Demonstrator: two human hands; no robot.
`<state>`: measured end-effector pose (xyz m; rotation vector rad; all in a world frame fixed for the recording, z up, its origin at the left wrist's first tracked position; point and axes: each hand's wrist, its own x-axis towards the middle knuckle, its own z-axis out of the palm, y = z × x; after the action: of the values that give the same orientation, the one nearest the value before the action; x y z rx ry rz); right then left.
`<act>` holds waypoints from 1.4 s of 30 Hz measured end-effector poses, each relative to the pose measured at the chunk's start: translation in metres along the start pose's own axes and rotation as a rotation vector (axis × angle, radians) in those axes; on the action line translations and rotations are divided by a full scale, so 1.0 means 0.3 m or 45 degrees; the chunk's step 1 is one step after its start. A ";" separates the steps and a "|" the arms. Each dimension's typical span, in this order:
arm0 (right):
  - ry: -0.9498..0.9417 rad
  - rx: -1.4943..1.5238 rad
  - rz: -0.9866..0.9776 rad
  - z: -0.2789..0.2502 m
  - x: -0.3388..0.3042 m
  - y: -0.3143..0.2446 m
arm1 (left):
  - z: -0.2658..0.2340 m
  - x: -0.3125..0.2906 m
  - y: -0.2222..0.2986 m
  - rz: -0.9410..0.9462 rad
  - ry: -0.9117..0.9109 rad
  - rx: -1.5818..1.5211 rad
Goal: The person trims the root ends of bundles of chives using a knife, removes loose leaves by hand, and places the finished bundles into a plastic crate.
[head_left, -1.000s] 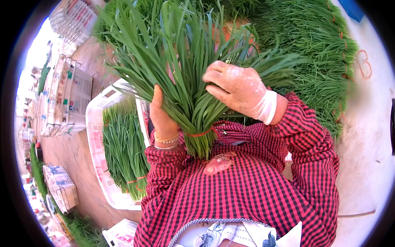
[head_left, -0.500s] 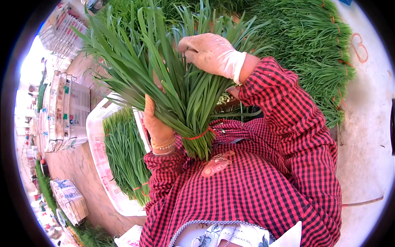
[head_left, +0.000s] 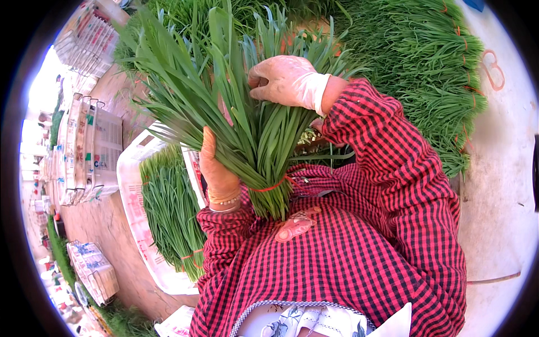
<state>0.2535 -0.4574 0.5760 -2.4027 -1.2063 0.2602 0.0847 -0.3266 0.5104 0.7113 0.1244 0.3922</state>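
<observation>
An upright, fanned-out bunch of garlic chives (head_left: 264,146) stands against my chest, bound near its base by a red band (head_left: 269,186). My left hand (head_left: 218,171), in a tan glove, supports the bunch from its left side, its fingers passing behind the leaves and mostly hidden. Over the upper right of the leaves is my right hand (head_left: 285,82), in a pale glove with a white cuff. Its fingers are curled and closed against the leaves; what lies between the fingertips cannot be made out.
At left, a white plastic crate (head_left: 140,224) holds more banded chives (head_left: 174,210). Stacked crates (head_left: 92,151) stand farther left on the brown floor. Banded chives (head_left: 415,73) lie in a long row at the far right, beside a pale surface (head_left: 499,224).
My right hand has dropped slightly, its fingers curling closer to the leaves. The leaf tips on the left have shifted a little to the right. My left hand stays at the bunch.
</observation>
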 end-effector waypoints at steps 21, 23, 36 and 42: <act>0.585 0.141 -0.399 -0.094 -0.123 -0.063 | 0.002 0.020 -0.007 0.127 0.291 0.217; 0.401 0.104 -0.294 -0.042 -0.134 -0.060 | 0.013 0.022 -0.015 0.113 0.277 0.208; 0.484 0.091 -0.418 0.045 -0.156 -0.049 | 0.000 0.021 -0.020 0.120 0.306 0.240; 0.649 -0.028 -0.604 0.075 -0.174 -0.040 | -0.039 0.025 -0.024 0.111 0.345 0.272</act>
<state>0.2055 -0.4860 0.5602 -1.9392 -1.4615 -0.4821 0.0909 -0.3214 0.4969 0.8732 0.3970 0.5638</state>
